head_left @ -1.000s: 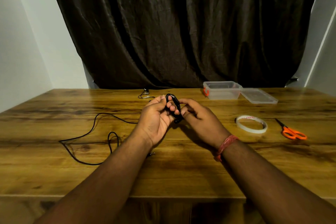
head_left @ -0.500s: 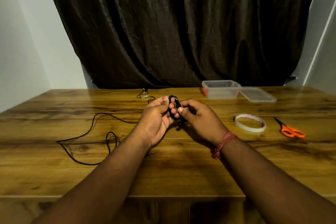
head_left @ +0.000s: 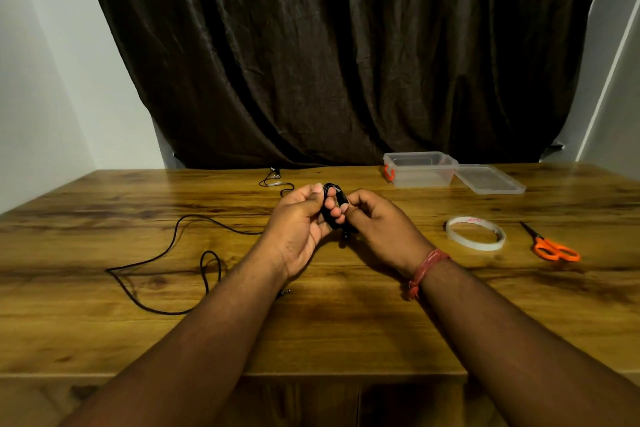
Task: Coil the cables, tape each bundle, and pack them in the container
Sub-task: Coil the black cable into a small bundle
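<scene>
Both hands meet above the middle of the wooden bench [head_left: 346,333], closed together on a small black coil of cable [head_left: 335,210]. The left hand [head_left: 298,224] pinches the coil's left side with thumb and curled fingers; the right hand [head_left: 381,225], with a red thread band [head_left: 424,269] at its wrist, grips the right side, fingertips touching the left hand's. A short end of the cable hangs just below the coil.

To the left, a loose black cable [head_left: 166,260] sprawls in open loops across the bench, one plug end lying near the left forearm. To the right lie a roll of clear tape [head_left: 475,233] and, further right, orange-handled scissors [head_left: 550,246], apart from each other.

Farther back, a thin earphone-like cable [head_left: 273,180] sits left of centre near the far edge. At the far right stands the open clear plastic container [head_left: 420,170] with an orange latch, its lid [head_left: 490,179] flat beside it on the right. A dark curtain [head_left: 329,52] hangs behind.
</scene>
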`<state>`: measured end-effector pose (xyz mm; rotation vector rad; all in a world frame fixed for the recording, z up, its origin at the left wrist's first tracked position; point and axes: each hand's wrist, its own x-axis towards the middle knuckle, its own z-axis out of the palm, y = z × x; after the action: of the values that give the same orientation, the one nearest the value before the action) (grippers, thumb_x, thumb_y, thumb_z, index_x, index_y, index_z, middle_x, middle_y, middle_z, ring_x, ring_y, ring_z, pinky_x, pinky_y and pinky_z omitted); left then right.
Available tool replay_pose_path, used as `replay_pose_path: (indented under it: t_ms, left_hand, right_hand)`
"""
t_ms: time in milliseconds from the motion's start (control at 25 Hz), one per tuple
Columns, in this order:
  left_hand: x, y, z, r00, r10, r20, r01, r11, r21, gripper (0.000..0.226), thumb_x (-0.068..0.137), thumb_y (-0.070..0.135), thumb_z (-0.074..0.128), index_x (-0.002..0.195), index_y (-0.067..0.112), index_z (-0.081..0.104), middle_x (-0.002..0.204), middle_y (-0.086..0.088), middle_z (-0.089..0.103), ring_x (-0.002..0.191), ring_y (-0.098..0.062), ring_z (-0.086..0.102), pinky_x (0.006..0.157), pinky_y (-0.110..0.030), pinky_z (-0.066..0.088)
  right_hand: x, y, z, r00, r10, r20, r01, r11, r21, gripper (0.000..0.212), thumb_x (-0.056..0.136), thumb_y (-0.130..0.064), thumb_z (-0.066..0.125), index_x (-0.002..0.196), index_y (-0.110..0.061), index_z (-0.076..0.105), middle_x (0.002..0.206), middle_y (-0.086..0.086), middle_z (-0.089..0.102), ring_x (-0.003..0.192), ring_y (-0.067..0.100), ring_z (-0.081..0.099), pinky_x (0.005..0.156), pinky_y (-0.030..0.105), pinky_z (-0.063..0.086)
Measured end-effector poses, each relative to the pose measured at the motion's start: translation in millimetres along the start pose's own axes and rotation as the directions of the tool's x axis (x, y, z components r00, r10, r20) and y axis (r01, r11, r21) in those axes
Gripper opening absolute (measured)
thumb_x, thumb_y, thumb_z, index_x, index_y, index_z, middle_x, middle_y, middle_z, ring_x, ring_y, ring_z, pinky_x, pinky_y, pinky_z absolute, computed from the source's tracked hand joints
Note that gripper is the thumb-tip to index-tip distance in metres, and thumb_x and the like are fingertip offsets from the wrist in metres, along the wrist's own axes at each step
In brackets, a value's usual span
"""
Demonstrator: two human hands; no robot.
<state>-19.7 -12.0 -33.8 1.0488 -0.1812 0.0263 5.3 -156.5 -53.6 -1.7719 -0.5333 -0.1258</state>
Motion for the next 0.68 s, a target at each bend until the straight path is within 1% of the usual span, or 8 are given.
replay_pose_path:
  t_ms: [160,280,360,480,520,560,640,680]
  left_hand:
    - [0.5,-0.6,0.8,1.0,0.005,-0.029,-0.006,1.0,-0.016,0.025,0.105,0.008,0.038,0.092,0.004,0.059,0.069,-0.005,0.059,0.062,-0.012,0.068,0.064,-0.024,0.058]
    - [1.1,-1.5,1.2,0.999,0.006,-0.035,-0.007,1.0,-0.012,0.024,0.105,0.006,0.038,0.093,0.004,0.059,0.074,-0.007,0.06,0.069,-0.014,0.071,0.069,-0.026,0.059]
    - [1.6,-1.9,1.0,0.999,0.004,-0.041,-0.005,1.0,-0.011,0.023,0.104,0.005,0.038,0.094,0.004,0.058,0.074,-0.007,0.059,0.068,-0.014,0.071,0.071,-0.027,0.06]
    - [2.0,-1.8,0.1,0.999,0.018,-0.046,-0.017,0.999,0.029,0.022,0.104,0.007,0.039,0.094,0.004,0.058,0.071,-0.004,0.055,0.06,-0.01,0.064,0.066,-0.024,0.058]
    - [2.5,-2.8,-0.5,0.998,0.028,-0.051,-0.024,0.997,0.072,0.022,0.104,0.008,0.04,0.094,0.005,0.059,0.07,-0.003,0.054,0.059,-0.009,0.059,0.064,-0.024,0.056]
    - [3.1,-4.6,-2.0,0.998,0.042,-0.053,-0.034,0.991,0.132,0.021,0.104,0.01,0.041,0.094,0.007,0.06,0.07,-0.002,0.054,0.059,-0.009,0.055,0.063,-0.023,0.053]
    - [4.5,-9.3,-4.6,0.996,0.085,-0.021,-0.076,0.957,0.281,0.021,0.103,0.013,0.044,0.09,0.011,0.06,0.068,0.0,0.055,0.06,-0.01,0.051,0.061,-0.026,0.047]
    - [5.4,-12.0,-5.8,0.994,0.108,0.009,-0.104,0.93,0.353,0.021,0.103,0.014,0.046,0.087,0.013,0.059,0.067,0.001,0.056,0.06,-0.011,0.05,0.06,-0.028,0.044]
  right_hand:
    - [0.6,-0.3,0.3,0.998,-0.049,-0.048,0.046,0.996,-0.075,0.012,0.1,-0.017,0.052,0.092,-0.011,0.061,0.088,0.016,0.068,0.076,0.033,0.064,0.073,0.059,0.054]
    - [1.9,2.3,-0.6,0.995,-0.082,-0.064,0.076,0.992,-0.098,0.011,0.1,-0.019,0.051,0.093,-0.016,0.06,0.089,0.017,0.067,0.081,0.041,0.064,0.069,0.06,0.054]
    - [2.6,3.7,-0.6,0.995,-0.078,-0.056,0.073,0.994,-0.086,0.012,0.1,-0.019,0.051,0.092,-0.02,0.06,0.09,0.016,0.067,0.082,0.04,0.064,0.068,0.059,0.055]
    - [2.7,4.4,-0.3,0.998,-0.047,-0.043,0.045,0.998,-0.051,0.011,0.099,-0.017,0.053,0.093,-0.016,0.062,0.089,0.017,0.068,0.078,0.034,0.065,0.071,0.057,0.057]
    - [2.3,4.3,-0.2,0.999,-0.037,-0.032,0.035,0.998,-0.044,0.009,0.098,-0.017,0.055,0.094,-0.016,0.063,0.089,0.013,0.069,0.08,0.03,0.066,0.075,0.053,0.058]
    - [1.9,4.2,-0.8,0.999,-0.033,-0.028,0.032,0.998,-0.047,0.007,0.097,-0.016,0.058,0.097,-0.018,0.064,0.092,0.009,0.069,0.084,0.025,0.067,0.08,0.046,0.059]
    - [0.6,0.7,-1.9,0.997,-0.059,-0.053,0.056,0.997,-0.045,0.019,0.093,-0.012,0.061,0.108,-0.024,0.063,0.103,-0.001,0.067,0.097,0.013,0.066,0.086,0.029,0.055]
    - [-0.2,-1.5,-1.8,0.993,-0.096,-0.064,0.095,0.995,-0.02,0.026,0.092,-0.01,0.062,0.113,-0.026,0.061,0.108,-0.003,0.067,0.1,0.01,0.065,0.087,0.026,0.053]
